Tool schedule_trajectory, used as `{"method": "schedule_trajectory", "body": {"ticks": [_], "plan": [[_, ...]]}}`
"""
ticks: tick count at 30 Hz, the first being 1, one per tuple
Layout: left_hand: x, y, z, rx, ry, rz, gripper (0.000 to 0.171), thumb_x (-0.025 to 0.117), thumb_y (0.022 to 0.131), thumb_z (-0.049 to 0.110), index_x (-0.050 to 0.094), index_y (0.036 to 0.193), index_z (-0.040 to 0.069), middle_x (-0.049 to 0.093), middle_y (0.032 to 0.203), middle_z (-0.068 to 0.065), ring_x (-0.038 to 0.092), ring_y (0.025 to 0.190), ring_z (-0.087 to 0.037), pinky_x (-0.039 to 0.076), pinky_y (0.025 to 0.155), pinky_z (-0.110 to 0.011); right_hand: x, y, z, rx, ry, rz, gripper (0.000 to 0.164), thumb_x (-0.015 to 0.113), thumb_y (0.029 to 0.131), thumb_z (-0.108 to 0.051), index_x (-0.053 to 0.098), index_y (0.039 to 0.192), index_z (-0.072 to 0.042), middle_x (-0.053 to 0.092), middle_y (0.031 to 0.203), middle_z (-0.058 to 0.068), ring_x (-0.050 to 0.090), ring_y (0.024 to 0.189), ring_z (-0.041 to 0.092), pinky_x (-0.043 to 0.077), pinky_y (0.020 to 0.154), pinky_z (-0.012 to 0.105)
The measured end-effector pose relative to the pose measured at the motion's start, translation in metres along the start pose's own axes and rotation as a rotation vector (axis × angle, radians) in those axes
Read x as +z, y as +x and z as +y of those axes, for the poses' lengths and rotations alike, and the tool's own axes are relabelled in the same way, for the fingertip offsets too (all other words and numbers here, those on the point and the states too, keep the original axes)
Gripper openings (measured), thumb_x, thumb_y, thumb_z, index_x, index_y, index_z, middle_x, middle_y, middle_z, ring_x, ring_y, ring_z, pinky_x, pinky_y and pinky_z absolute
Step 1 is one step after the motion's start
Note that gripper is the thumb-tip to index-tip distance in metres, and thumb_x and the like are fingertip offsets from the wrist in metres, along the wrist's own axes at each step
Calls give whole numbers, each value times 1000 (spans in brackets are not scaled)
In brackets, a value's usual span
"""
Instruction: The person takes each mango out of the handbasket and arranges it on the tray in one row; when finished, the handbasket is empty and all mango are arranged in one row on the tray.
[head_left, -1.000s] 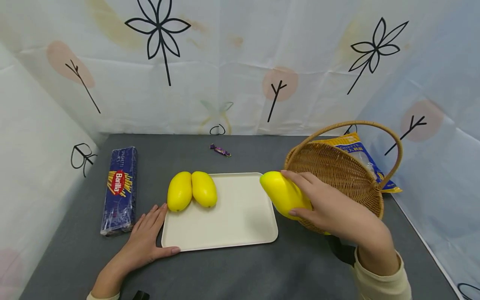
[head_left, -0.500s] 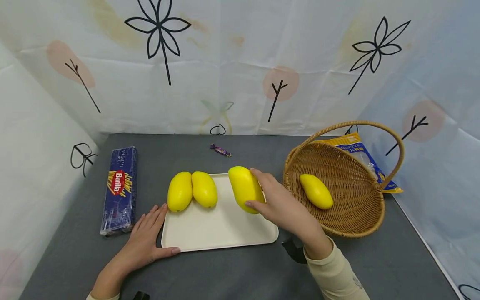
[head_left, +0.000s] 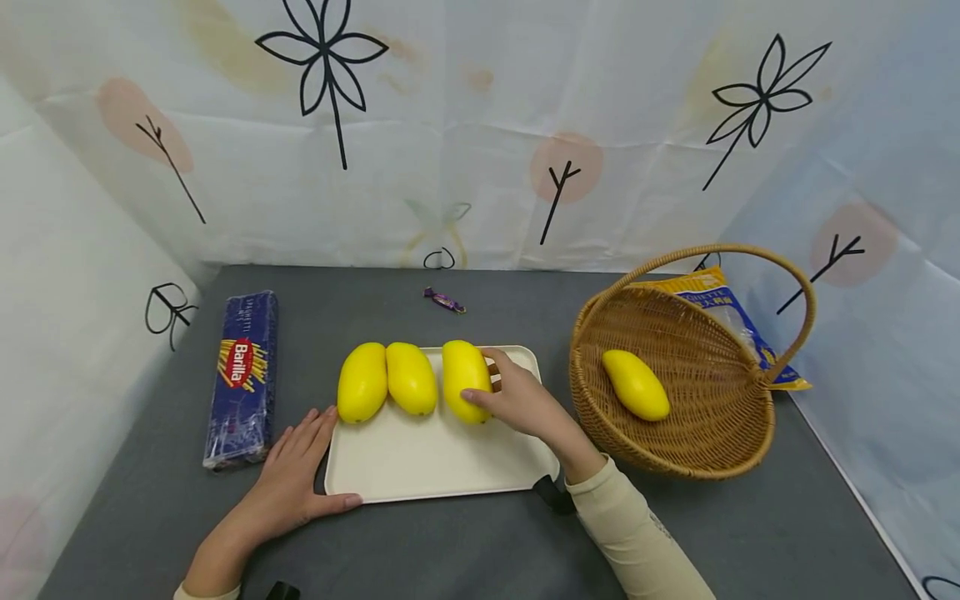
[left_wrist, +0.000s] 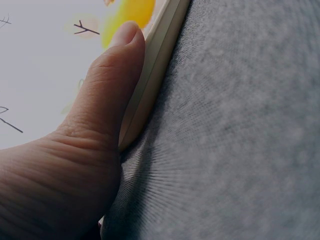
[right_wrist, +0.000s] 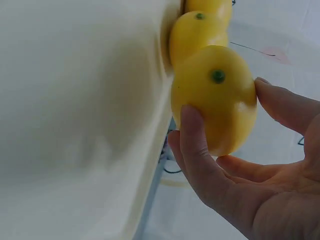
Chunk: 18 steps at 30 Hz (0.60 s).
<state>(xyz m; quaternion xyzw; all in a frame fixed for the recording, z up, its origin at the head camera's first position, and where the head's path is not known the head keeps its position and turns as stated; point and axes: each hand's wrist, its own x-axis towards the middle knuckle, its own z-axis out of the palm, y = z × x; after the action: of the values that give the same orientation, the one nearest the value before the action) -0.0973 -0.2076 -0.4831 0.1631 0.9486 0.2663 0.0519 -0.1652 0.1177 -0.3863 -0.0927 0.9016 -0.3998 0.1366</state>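
Note:
Over the back of the cream tray [head_left: 442, 467], my right hand [head_left: 517, 396] grips a yellow mango [head_left: 463, 382] between thumb and fingers. The right wrist view shows the same mango [right_wrist: 215, 100] with its green stem spot toward the camera. Two more mangoes, a left one [head_left: 362, 383] and a middle one [head_left: 412, 379], lie side by side at the tray's back left. My left hand [head_left: 288, 483] rests with spread, straight fingers at the tray's left corner. In the left wrist view its thumb [left_wrist: 107, 85] lies along the tray edge.
A wicker basket [head_left: 705, 417] with a tall handle stands on the right, one mango [head_left: 636, 385] inside. Behind it leans a blue and yellow bag [head_left: 738, 321]. A blue Barilla spaghetti pack [head_left: 242, 383] lies at the left, a purple wrapped candy [head_left: 444, 300] at the back.
My right hand has carried the mango left from the basket's edge and lowered it at the tray, right of the other two. The mango in the basket has come into view. The left hand stays put.

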Motion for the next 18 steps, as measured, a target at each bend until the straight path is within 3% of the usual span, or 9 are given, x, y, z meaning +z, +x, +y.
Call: {"method": "schedule_trajectory", "body": {"ticks": [9,18], "plan": [[1,1,0,-12,-8,-14,122,68,69,71,5,155,12,17,158,-20,10,145,-38,-9,117,-46,9,19,12,45,45,11,70,67,89,-33,36,146,-8,56,130,16,57,114,29,54,83,39],[0,1,1,-14,-4,-18,121,67,70,71,5,155,12,16,158,-20,10,145,-38,-10,117,-46,13,25,15,84,47,13,68,63,90,-39,36,146,-12,55,132,16,55,120,29,52,90,42]]}}
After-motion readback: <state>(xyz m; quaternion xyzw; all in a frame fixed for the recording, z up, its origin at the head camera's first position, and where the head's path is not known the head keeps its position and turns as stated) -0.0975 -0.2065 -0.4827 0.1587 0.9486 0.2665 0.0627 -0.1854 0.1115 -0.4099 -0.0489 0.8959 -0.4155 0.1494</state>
